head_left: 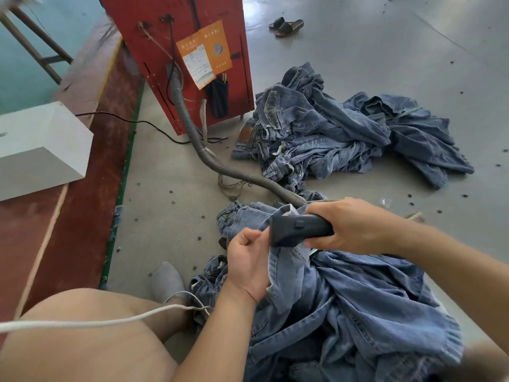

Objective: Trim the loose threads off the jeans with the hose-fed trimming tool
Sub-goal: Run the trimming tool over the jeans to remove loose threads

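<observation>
Denim jeans (292,271) gripped, black trimming tool (297,230) held

The right hand (349,226) covers the rear of the trimming tool (298,229), so where the ribbed hose (209,158) joins it cannot be seen, and the tool's cutting face is turned away into the denim. The left hand (248,264) hides the edge of the jeans (352,299) it pinches; loose threads there are too fine to tell. The near part of those jeans runs off the bottom edge, blurred at the near right corner. The red machine (176,51) is cut off at the top. Print on its orange label (205,51) is unreadable. The white box (41,147) and white cord (82,322) leave the left edge.
</observation>
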The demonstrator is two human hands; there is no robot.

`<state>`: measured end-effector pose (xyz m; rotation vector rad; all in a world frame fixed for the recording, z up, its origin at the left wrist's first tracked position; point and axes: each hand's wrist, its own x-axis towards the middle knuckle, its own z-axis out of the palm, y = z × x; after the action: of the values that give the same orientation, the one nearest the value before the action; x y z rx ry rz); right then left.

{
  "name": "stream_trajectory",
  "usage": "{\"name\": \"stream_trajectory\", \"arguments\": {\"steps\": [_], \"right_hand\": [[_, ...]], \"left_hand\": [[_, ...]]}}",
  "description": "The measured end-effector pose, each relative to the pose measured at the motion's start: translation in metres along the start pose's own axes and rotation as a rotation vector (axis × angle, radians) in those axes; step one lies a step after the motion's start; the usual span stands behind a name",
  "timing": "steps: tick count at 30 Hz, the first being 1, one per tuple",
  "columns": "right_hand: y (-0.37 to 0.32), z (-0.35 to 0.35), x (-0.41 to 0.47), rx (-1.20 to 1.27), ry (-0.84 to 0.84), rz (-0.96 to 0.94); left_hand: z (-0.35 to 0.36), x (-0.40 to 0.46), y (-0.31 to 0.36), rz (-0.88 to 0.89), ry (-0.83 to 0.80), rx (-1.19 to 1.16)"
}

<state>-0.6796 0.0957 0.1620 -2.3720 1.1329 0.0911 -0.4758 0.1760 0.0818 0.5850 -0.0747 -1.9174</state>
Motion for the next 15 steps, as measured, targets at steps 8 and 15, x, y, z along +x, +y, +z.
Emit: {"name": "stream_trajectory", "arguments": {"steps": [8,15], "right_hand": [[0.028,-0.040,-0.004,0.195,0.273,0.153],[0.016,-0.011,-0.010,0.043,-0.091,0.011]], "left_hand": [[-0.005,0.005,-0.004,-0.069,0.019,-0.122],[-0.006,0.005,0.008,-0.012,0.083,-0.088]]}}
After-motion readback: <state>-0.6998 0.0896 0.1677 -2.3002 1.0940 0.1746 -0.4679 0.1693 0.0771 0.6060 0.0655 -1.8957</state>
